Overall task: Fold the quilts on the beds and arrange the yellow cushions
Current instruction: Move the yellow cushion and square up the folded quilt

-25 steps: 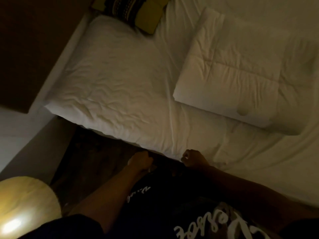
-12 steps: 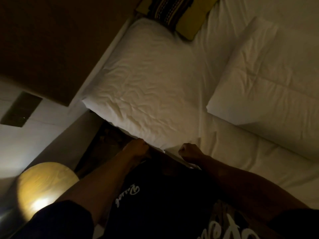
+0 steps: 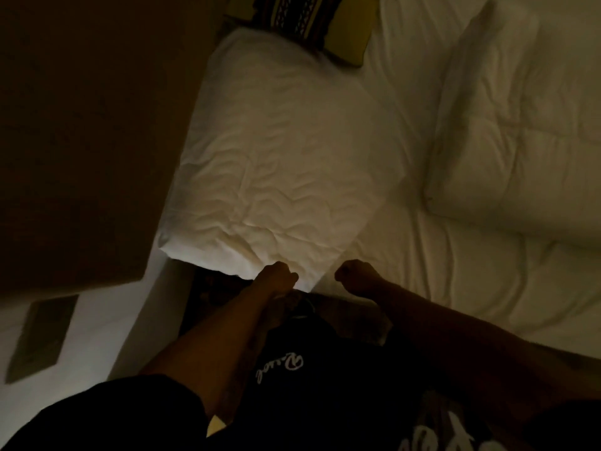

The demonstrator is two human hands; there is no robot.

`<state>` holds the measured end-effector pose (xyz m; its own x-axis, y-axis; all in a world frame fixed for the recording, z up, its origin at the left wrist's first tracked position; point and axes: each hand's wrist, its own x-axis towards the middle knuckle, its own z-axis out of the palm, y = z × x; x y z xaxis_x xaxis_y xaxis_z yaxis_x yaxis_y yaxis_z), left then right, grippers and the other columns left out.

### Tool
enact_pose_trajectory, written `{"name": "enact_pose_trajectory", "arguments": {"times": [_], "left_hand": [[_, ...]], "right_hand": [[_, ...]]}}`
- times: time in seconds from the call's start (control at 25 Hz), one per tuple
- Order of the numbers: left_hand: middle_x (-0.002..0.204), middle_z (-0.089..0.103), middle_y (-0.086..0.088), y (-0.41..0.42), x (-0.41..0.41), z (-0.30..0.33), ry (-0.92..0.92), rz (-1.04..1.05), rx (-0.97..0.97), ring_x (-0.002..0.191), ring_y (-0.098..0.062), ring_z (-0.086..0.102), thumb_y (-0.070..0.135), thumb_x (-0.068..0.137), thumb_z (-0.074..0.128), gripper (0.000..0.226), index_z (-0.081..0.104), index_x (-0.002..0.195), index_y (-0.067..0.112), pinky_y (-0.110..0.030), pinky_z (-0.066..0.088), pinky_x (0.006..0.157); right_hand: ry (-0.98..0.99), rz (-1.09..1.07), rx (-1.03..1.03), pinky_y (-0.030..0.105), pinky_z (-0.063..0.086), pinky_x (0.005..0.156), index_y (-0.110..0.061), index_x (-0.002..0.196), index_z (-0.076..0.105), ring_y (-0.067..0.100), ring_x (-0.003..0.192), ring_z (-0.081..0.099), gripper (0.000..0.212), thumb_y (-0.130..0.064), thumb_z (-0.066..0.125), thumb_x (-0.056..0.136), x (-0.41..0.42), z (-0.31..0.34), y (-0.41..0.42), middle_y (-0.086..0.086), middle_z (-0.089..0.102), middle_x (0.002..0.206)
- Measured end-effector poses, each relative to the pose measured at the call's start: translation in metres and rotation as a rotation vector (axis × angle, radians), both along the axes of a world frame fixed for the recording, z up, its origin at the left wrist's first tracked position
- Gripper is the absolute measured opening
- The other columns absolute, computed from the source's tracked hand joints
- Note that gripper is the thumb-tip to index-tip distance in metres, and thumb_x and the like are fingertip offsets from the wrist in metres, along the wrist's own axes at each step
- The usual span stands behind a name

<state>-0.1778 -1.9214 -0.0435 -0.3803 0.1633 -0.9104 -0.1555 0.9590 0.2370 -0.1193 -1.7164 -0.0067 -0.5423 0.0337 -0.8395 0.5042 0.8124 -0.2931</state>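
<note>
I have both forearms reaching toward twelve o'clock, my left hand (image 3: 278, 275) and right hand (image 3: 356, 276) curled into fists, knuckles close, thumbs facing each other.

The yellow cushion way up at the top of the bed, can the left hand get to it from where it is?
Probably not without leaning in. The left hand sits curled at the pillow's near edge, and the yellow cushion lies beyond the pillow's far end. Nothing blocks the way; it just looks far.

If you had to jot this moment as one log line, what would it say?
left hand: curled at pillow edge | right hand: curled at bed edge | quilt: folded | cushion: above pillow | grip: unclear
</note>
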Motion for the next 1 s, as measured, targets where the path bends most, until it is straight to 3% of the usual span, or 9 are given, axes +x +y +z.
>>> {"name": "enact_pose_trajectory", "arguments": {"times": [0.24,0.48,0.8,1.0], "left_hand": [[0.108,0.067,-0.018,-0.018,-0.047,-0.010,-0.042,0.029,0.039,0.098,-0.032,0.065,0.030,0.093,0.048,0.034,0.060,0.096,-0.001,-0.034,0.051,0.080],[0.111,0.069,-0.015,-0.003,-0.123,-0.008,-0.008,0.173,0.064,0.102,-0.033,0.066,0.036,0.092,0.052,0.040,0.062,0.115,0.004,-0.035,0.053,0.082],[0.110,0.070,-0.017,0.066,-0.292,0.006,0.166,0.268,0.046,0.097,-0.035,0.069,0.038,0.092,0.054,0.042,0.062,0.116,0.005,-0.041,0.057,0.084],[0.109,0.070,-0.020,0.103,-0.373,0.007,0.222,0.377,0.059,0.099,-0.036,0.068,0.032,0.095,0.054,0.038,0.064,0.113,0.001,-0.046,0.057,0.085]], "right_hand": [[-0.007,-0.056,-0.010,0.036,0.044,0.100,-0.001,0.119,0.064,0.030,0.117,0.056,0.035,-0.022,0.044,0.099,-0.050,-0.002,-0.024,0.014,0.060,0.128],[-0.009,-0.127,-0.005,0.034,0.045,0.100,-0.005,0.123,0.061,0.028,0.119,0.055,0.039,-0.032,0.047,0.098,-0.109,-0.017,-0.011,0.013,0.058,0.130],[0.099,-0.246,-0.027,0.035,0.046,0.097,-0.009,0.117,0.066,0.029,0.114,0.058,0.034,-0.028,0.050,0.095,-0.250,-0.043,0.063,0.012,0.064,0.120],[0.158,-0.282,-0.036,0.033,0.045,0.098,-0.010,0.118,0.066,0.027,0.116,0.057,0.035,-0.029,0.046,0.096,-0.338,-0.055,0.116,0.009,0.061,0.126]]}}
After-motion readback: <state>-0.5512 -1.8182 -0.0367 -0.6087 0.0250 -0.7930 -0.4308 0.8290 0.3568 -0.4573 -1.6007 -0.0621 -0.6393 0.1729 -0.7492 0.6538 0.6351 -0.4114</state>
